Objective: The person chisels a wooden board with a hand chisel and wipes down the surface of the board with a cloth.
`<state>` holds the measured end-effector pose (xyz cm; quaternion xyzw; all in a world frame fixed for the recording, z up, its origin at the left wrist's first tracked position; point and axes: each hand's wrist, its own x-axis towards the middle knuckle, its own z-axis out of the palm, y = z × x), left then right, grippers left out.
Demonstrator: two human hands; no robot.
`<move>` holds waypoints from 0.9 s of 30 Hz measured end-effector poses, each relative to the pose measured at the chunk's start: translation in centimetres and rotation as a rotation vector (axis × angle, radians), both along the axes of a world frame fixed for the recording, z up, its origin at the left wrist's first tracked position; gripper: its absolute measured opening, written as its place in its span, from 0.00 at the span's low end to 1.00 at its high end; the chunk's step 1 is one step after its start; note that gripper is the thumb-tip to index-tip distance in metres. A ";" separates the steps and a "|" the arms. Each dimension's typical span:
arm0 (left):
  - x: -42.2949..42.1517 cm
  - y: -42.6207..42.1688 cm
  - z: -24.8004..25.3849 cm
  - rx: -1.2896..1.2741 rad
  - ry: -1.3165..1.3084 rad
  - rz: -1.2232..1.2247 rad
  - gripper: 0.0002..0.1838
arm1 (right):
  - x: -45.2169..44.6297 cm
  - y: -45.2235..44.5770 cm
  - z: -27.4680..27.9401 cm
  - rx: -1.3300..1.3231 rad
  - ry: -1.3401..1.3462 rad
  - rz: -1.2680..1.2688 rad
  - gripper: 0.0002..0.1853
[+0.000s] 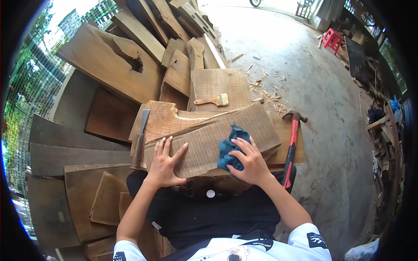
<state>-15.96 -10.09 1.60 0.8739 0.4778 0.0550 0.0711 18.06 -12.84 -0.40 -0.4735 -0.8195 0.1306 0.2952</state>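
Note:
A thick, rough-sawn wooden board (204, 148) lies at a slant in front of me, over other pieces of wood. My left hand (165, 163) rests flat on its left end, fingers spread, the thumb at the near edge. Toward the board's right side, my right hand (250, 163) presses a crumpled blue cloth (233, 145) against the surface. A chisel (141, 135) lies just left of the board, on a paler wood piece (163, 119). To the right is a claw hammer (292, 143) with a red and black handle. Behind the board lies a paintbrush (213, 101) with a wooden handle.
Planks and slabs (117, 61) lean and lie stacked along the left and back. Wood shavings (267, 89) litter the concrete floor (300, 78). A red stool (332, 40) stands far right, near a heap of scrap wood (385, 161) along the right side.

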 end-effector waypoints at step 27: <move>3.6 -1.2 10.0 0.321 0.181 -0.079 0.34 | -0.3 5.3 6.4 0.512 -0.542 0.075 0.09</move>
